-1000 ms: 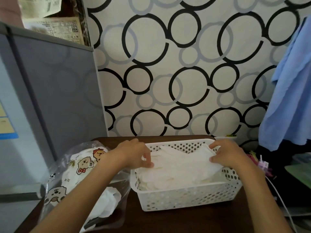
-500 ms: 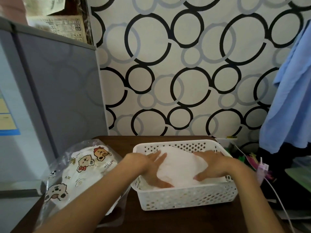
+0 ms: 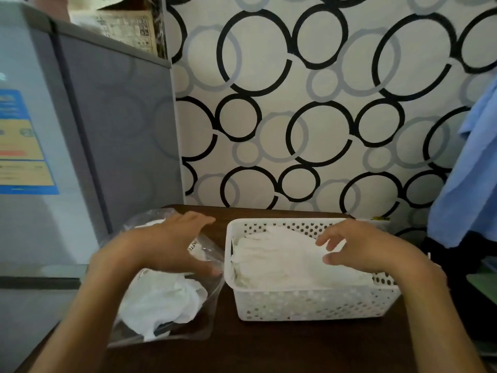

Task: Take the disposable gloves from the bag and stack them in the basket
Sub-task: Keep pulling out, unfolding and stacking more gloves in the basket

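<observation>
Here the left hand (image 3: 172,246) lay released over the bag (image 3: 172,300) at nine o'clock; the right hand (image 3: 360,244) hovered released above the gloves (image 3: 274,259) in the basket (image 3: 309,305).

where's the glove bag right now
In the head view the clear bag lies on the dark table, left of the white basket, under the left hand.

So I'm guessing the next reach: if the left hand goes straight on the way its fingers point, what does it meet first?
Probably the basket's left wall; the left hand hovers over the bag, though depth is unclear.
</observation>
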Motion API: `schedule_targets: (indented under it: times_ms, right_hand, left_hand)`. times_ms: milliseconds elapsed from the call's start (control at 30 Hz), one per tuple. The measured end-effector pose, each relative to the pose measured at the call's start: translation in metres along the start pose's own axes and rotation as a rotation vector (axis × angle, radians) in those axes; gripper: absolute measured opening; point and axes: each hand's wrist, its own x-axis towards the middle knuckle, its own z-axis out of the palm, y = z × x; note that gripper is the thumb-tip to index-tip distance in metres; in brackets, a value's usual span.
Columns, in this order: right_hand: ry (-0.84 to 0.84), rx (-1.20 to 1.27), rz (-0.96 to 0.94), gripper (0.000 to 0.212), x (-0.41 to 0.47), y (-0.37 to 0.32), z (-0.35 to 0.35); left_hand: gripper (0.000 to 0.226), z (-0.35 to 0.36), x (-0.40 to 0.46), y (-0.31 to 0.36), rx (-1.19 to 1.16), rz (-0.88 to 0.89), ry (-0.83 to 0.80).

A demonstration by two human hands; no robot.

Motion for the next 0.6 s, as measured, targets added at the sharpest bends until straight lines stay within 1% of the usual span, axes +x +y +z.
schedule_targets:
  times_ms: [67, 133, 200, 267, 367, 467, 500, 600]
  right_hand:
    - [0.028, -0.018, -0.080, 0.028, -0.008, -0.025, 0.008]
    - [0.081, -0.032, -0.184, 0.024, -0.017, -0.050, 0.019]
    - [0.131, -0.044, -0.274, 0.021, -0.024, -0.076, 0.032]
    - [0.169, -0.055, -0.316, 0.020, -0.027, -0.097, 0.041]
    - [0.129, -0.101, -0.417, 0.026, -0.023, -0.126, 0.062]
    - [0.067, -0.149, -0.559, 0.037, -0.017, -0.148, 0.094]
    - [0.067, -0.173, -0.586, 0.042, -0.013, -0.151, 0.104]
    - [0.071, -0.226, -0.629, 0.047, 0.000, -0.158, 0.123]
  left_hand:
    - [0.089, 0.002, -0.013, -0.018, 0.013, -0.111, -0.059]
    - [0.078, 0.006, -0.012, -0.027, 0.043, -0.232, -0.112]
    - [0.068, 0.008, -0.009, -0.038, 0.078, -0.286, -0.121]
    - [0.061, 0.009, -0.005, -0.044, 0.084, -0.264, -0.123]
    - [0.050, 0.012, -0.005, -0.053, 0.062, -0.220, -0.195]
    - [0.026, 0.014, -0.002, -0.068, -0.087, -0.209, -0.230]
    - [0.022, 0.013, -0.003, -0.073, -0.141, -0.205, -0.235]
    - [0.024, 0.009, -0.008, -0.082, -0.246, -0.174, -0.267]
